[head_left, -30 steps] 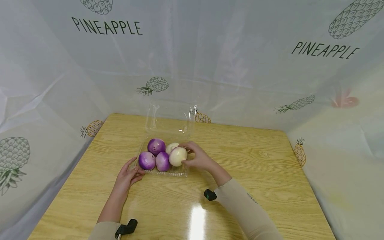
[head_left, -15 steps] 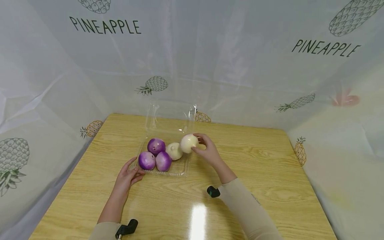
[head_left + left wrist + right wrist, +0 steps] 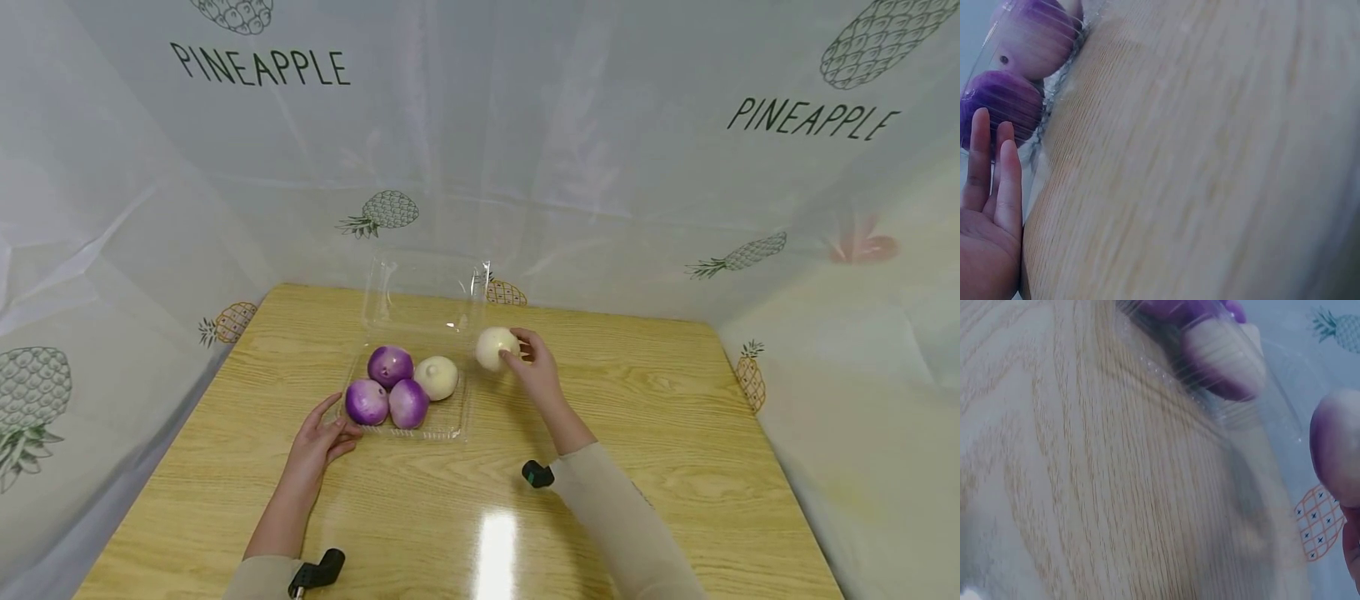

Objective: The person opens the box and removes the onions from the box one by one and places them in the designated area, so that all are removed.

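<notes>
A: Pineapple-print curtain, wood worktop. Left side?
B: Left hand, fingers straight, up against a clear box holding three purple bulbs, then a cream one.
A: And right?
B: Right hand has another pale bulb pinched, just right of the box.

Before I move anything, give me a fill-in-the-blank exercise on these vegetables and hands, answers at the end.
The right hand holds a vegetable to the ____ of the clear container in the head view.
Inside the container lie ____ more vegetables.
The container's lid is ____, not closed.
The left hand is at the container's near ____ corner.
Missing words: right; four; open; left.
</notes>
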`<state>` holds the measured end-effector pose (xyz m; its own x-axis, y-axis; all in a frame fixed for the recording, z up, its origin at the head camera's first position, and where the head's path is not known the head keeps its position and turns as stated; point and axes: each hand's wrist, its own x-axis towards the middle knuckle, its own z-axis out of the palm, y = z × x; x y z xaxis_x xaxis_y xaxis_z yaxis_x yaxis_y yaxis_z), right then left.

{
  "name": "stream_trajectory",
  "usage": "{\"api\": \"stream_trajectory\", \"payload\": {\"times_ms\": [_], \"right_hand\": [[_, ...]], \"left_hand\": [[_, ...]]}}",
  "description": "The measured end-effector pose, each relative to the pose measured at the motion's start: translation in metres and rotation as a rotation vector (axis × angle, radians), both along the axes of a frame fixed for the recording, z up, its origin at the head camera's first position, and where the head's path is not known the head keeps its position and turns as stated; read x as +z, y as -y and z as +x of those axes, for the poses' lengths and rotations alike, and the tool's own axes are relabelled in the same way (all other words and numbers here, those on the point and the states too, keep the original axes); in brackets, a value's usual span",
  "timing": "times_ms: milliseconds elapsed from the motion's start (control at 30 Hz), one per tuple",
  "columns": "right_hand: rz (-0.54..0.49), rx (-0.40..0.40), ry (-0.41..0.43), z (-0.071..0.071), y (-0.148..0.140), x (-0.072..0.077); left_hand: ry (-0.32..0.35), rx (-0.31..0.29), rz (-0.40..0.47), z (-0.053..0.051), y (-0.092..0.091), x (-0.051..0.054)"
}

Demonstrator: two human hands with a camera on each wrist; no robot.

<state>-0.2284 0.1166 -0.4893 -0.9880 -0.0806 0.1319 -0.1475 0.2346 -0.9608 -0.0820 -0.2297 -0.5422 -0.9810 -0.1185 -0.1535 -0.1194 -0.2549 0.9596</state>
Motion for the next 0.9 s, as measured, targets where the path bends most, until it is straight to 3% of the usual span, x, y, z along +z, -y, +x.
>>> {"api": "stream_trajectory", "payload": {"times_ms": [500, 900], "right_hand": [[0.066, -0.033, 0.061, -0.018, -0.005, -0.012], [0.11, -0.042, 0.116, -0.028, -0.005, -0.022]], "left_hand": [[0.013, 0.005, 0.004, 0.0, 0.0, 0.0], [-0.054, -0.003, 0.018, 0.0, 0.0, -0.002]]}}
